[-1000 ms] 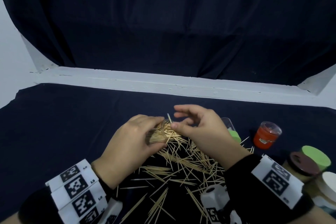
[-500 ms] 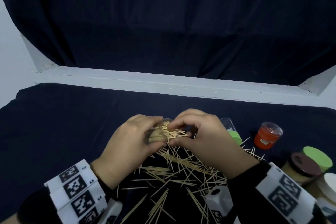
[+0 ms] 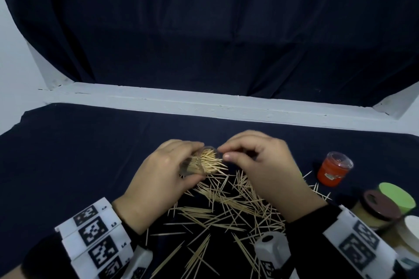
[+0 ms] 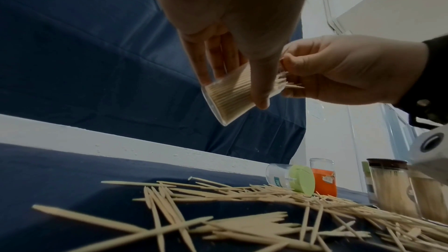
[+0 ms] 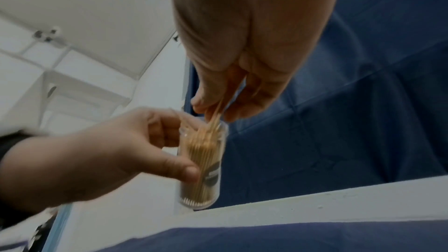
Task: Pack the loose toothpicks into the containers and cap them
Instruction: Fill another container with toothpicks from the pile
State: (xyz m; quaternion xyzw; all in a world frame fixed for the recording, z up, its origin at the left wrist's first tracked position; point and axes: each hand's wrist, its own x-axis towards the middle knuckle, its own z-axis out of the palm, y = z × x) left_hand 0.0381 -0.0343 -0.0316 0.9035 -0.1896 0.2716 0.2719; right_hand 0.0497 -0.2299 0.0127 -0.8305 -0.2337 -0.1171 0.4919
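While gripped in curled left hand (image 3: 156, 179) above table centre, clear cylindrical tube (image 4: 227, 91), tilted, packed with slim wooden picks; right hand (image 3: 265, 165) fingertips pinching picks (image 5: 214, 120) at mouth; loose picks (image 3: 226, 208) strewn below on dark cloth (image 3: 79, 154).

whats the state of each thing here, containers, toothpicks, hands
clear container: uncapped, tilted, nearly full, held in left hand
right hand: fingers pinching toothpicks at the container's mouth
loose toothpicks: scattered on the dark cloth
green-capped container: capped, lying on its side, looks empty
orange container: upright, clear lid on
brown-capped container: upright, full, capped
green lid: behind the brown-capped container; what it is on cannot be told
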